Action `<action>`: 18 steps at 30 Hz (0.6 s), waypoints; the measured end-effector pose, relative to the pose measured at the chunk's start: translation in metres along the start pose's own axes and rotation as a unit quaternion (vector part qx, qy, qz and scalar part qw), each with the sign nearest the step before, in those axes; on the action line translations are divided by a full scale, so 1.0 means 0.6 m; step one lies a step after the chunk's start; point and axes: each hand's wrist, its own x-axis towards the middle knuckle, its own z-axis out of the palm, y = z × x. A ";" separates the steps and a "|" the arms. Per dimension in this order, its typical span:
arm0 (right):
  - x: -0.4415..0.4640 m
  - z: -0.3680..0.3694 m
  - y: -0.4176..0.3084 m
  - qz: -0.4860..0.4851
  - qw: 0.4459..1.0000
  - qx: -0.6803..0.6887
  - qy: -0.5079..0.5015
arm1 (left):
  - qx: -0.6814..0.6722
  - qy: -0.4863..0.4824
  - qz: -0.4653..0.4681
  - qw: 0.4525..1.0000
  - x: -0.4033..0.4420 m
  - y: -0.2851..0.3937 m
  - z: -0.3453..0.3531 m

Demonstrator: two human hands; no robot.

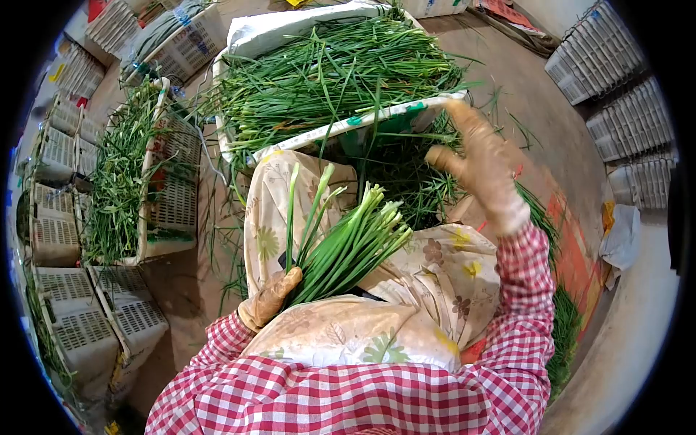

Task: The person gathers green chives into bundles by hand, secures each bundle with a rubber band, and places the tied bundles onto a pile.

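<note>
My left hand (272,297), in a tan glove, is wrapped round a bunch of garlic chives (344,250) resting over my lap. The pale cut ends point up and away from me, and a few stalks stand apart at the left of the bunch. My right hand (478,163), gloved too and slightly blurred, is raised near the front right corner of a white crate (319,134). Its thumb and fingers are apart with nothing between them. Loose chives (341,69) lie heaped in that crate, beside a white sheet (290,32) along its back edge.
A second crate (148,188) of loose greens (119,174) stands at the left. More crates (76,319) line the left side, and stacked crates (594,54) stand at the right wall. Leaf scraps (417,181) lie below the main crate, and greens (565,333) lie beside my right arm.
</note>
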 end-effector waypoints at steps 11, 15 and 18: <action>0.014 0.030 0.043 0.081 0.947 -0.240 -0.197 | 0.088 -0.018 0.010 0.996 0.003 -0.022 -0.022; 0.012 0.106 0.058 0.071 0.938 0.064 -0.334 | 0.178 -0.012 0.010 0.984 0.004 -0.005 -0.013; 0.033 0.170 -0.009 0.119 0.530 0.620 -0.567 | 0.224 -0.021 0.051 0.973 0.010 -0.013 -0.008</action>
